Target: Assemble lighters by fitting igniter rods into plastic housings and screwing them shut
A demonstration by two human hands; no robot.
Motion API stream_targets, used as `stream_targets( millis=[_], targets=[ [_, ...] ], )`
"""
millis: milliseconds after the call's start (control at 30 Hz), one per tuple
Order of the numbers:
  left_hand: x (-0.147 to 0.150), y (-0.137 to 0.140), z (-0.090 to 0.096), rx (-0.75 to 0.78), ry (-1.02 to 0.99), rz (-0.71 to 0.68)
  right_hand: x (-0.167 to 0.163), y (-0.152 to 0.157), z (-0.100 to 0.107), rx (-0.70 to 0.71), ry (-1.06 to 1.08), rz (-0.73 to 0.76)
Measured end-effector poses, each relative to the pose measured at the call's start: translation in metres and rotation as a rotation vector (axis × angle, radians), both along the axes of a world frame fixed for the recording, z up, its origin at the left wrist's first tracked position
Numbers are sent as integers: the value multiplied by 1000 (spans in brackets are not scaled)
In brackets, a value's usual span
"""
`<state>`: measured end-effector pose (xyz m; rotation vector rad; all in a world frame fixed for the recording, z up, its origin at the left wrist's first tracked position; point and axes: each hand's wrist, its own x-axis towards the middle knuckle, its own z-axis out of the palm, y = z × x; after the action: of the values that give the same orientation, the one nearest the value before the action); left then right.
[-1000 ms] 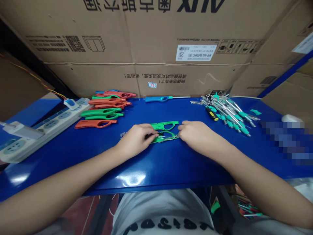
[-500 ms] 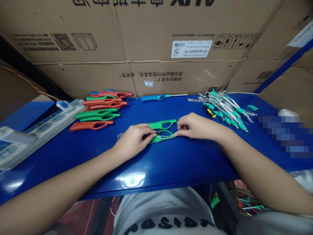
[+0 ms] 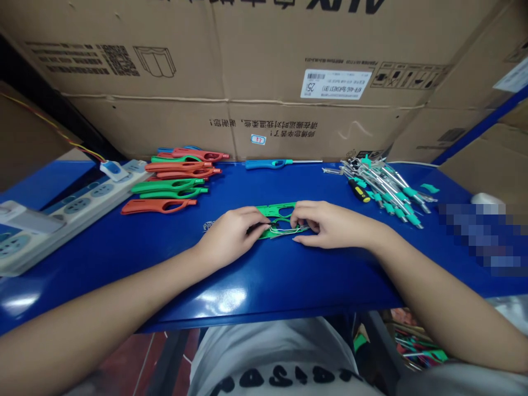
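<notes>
Two green lighter shell halves lie side by side on the blue table, the upper half (image 3: 270,210) behind the lower half (image 3: 264,233). My left hand (image 3: 235,231) is closed in a pinch at a small black part (image 3: 275,225) over the lower half; its fingertips partly hide it. Thin white wires (image 3: 286,230) run from there across the handle loop. Around the right end of the lower half, my right hand (image 3: 325,224) curls its fingers, index over the loop and thumb at the near edge. Its other fingers cover the shells' right ends.
Orange, green and blue lighter shells (image 3: 173,187) are stacked at left beside a power strip (image 3: 78,209). A blue lighter (image 3: 266,164) lies by the cardboard (image 3: 231,129). At right are metal tubes with teal parts (image 3: 388,190) and a yellow-black screwdriver (image 3: 359,191). Small metal pieces (image 3: 208,225) lie behind my left hand.
My right hand has moved left over the shells' right ends, its index finger now at the loop of the lower half. My left hand keeps its pinch. The whole view has shifted slightly.
</notes>
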<state>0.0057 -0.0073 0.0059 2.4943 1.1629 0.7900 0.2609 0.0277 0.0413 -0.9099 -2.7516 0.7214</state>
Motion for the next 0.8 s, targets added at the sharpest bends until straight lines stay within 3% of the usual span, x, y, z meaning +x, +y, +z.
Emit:
stream_targets(
  millis=[300, 800],
  targets=[
    [0, -6, 4, 54, 51, 1, -2, 3, -8, 37, -21, -31],
    [2, -16, 16, 192, 109, -44, -1, 8, -12, -88, 42, -43]
  ],
)
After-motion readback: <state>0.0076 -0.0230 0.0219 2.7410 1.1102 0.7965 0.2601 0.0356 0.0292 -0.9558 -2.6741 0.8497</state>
